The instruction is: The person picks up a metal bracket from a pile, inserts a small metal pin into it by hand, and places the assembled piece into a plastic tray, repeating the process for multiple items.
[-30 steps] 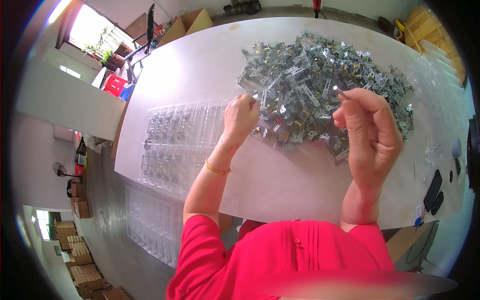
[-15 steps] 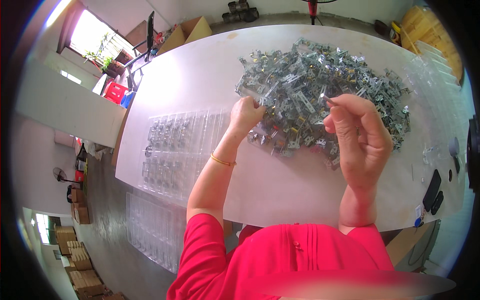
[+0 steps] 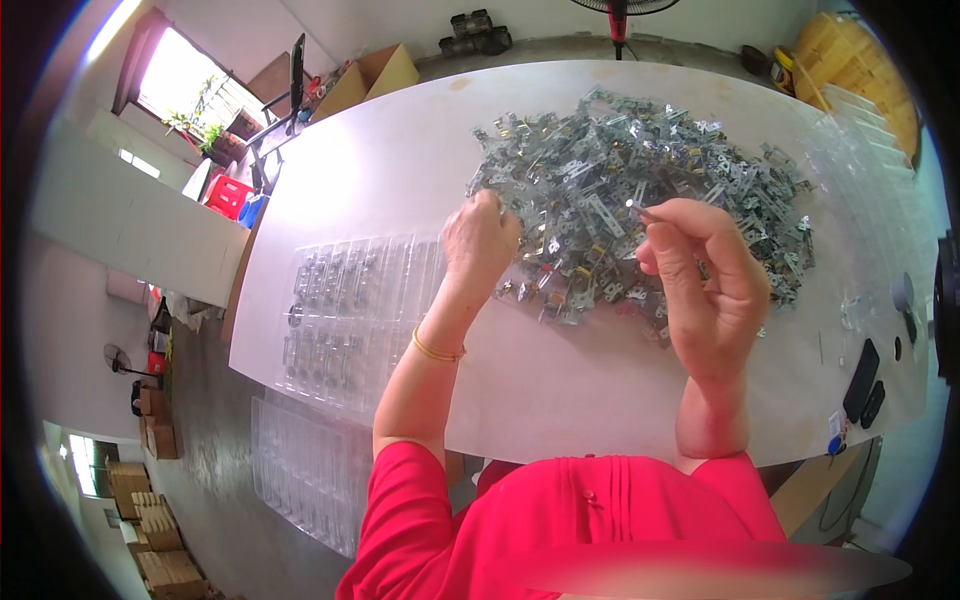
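A large heap of small metal parts (image 3: 600, 210), silvery with some brass-coloured pieces, covers the far middle and right of the white table (image 3: 560, 390). My left hand (image 3: 482, 240) is at the left edge of the heap with its fingers curled in; whatever they pinch is hidden behind the hand. My right hand (image 3: 712, 290) is raised over the heap's near right side. Between its thumb and forefinger is a short thin metal rod with a bright round end (image 3: 636, 206), pointing left. To the left lies a clear plastic tray (image 3: 410, 290), partly filled with metal parts.
Another clear tray (image 3: 300, 470) sits lower, off the table's near left edge. Stacked clear trays (image 3: 865, 190) stand at the far right. A black phone-like object (image 3: 861, 378) and small items lie near the right edge. Beyond the table are a cardboard box (image 3: 385, 75) and a fan (image 3: 618, 25).
My left hand has shifted slightly left along the heap's edge. My right hand, still pinching the rod, has moved a little left. The whole view has tilted slightly.
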Demonstrator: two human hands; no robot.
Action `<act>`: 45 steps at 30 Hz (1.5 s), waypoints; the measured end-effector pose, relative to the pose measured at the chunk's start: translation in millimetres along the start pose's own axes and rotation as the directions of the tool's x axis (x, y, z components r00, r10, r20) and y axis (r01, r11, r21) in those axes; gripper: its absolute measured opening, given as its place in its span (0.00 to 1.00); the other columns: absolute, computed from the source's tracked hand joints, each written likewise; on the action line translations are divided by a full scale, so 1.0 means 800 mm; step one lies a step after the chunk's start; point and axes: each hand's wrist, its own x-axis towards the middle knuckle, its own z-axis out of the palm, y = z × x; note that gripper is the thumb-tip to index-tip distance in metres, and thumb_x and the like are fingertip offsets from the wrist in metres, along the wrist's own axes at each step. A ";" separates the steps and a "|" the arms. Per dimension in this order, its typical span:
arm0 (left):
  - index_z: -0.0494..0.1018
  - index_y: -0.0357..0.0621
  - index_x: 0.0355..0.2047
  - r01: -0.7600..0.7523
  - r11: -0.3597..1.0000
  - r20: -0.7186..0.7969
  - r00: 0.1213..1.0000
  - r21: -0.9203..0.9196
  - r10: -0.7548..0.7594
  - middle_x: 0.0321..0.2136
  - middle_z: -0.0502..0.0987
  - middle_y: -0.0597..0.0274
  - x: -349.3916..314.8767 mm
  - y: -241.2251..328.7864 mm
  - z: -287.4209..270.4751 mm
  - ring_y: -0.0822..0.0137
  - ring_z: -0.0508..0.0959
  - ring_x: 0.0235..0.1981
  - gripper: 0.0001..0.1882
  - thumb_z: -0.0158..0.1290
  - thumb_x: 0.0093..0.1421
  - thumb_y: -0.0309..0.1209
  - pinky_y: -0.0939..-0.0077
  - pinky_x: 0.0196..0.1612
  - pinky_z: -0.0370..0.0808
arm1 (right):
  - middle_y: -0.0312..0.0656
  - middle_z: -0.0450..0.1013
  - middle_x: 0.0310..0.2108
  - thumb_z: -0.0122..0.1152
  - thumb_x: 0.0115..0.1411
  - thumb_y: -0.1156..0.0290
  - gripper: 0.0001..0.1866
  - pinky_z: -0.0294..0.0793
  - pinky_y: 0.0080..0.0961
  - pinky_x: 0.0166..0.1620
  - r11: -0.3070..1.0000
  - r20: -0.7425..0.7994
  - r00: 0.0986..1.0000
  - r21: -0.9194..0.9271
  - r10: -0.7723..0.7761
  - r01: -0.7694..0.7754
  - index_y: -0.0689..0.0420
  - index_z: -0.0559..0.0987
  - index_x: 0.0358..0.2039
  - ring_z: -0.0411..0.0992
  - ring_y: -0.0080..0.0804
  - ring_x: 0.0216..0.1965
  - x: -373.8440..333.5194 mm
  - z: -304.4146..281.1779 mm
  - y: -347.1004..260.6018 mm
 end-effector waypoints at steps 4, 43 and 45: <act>0.77 0.40 0.35 -0.176 0.974 -0.195 0.960 0.141 0.202 0.34 0.81 0.51 -0.007 0.006 -0.011 0.49 0.80 0.39 0.09 0.54 0.59 0.33 0.55 0.46 0.75 | 0.37 0.78 0.31 0.63 0.64 0.80 0.04 0.73 0.16 0.32 1.000 0.008 1.000 -0.018 0.006 -0.006 0.63 0.80 0.39 0.75 0.19 0.28 0.000 -0.003 -0.003; 0.69 0.41 0.36 0.505 -0.222 0.462 0.859 -0.834 0.219 0.21 0.71 0.62 -0.029 0.059 -0.005 0.71 0.67 0.13 0.13 0.43 0.73 0.37 0.75 0.16 0.64 | 0.43 0.76 0.23 0.63 0.64 0.74 0.03 0.71 0.25 0.26 0.944 0.060 0.988 -0.308 0.145 -0.120 0.57 0.79 0.37 0.75 0.33 0.21 0.003 0.017 0.043; 0.69 0.41 0.36 0.523 -0.242 0.484 0.851 -0.817 0.204 0.20 0.70 0.62 -0.031 0.062 -0.007 0.72 0.66 0.12 0.13 0.43 0.74 0.37 0.77 0.15 0.62 | 0.44 0.76 0.23 0.64 0.64 0.73 0.03 0.71 0.26 0.26 0.936 0.063 0.988 -0.333 0.141 -0.113 0.57 0.79 0.37 0.76 0.34 0.21 0.003 0.018 0.044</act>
